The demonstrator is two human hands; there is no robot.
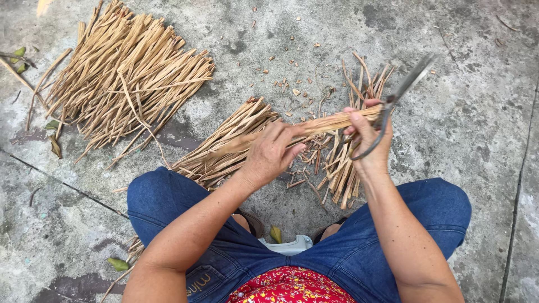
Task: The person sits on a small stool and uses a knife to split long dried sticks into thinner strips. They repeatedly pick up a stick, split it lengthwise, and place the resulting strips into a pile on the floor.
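On the concrete floor (460, 118), between the person's knees, the left hand (270, 152) is closed around a thin bundle (314, 126) of dried tan stalks, holding it roughly level and just above the ground. The right hand (368, 134) pinches the far end of that same bundle and has a pair of grey metal scissors (400, 95) hooked on its fingers too, blades pointing up and away to the right. So both grips are shut: left wrapped on the bundle's middle, right on its tip plus the scissor handle. Can't tell if the blades are apart or together, they're blurred.

Judging from this, the step in hand looks like evening up the stalk ends. To do it well, the left grip should stay tight so the stalks don't slide past each other, ends tapped flush, and the blades kept square to the stalks, clear of the left fingers.

No containers anywhere in view, everything just lies loose on the floor. There's a big pile (126, 73) of stalks at upper left, well apart from the hands, a second heap (224, 146) under the left forearm, and a smaller fan of shorter stalks (345, 168) below the right hand. Little cut bits (292, 84) are scattered between the piles, and a few green leaves (19, 53) sit at the left edge.
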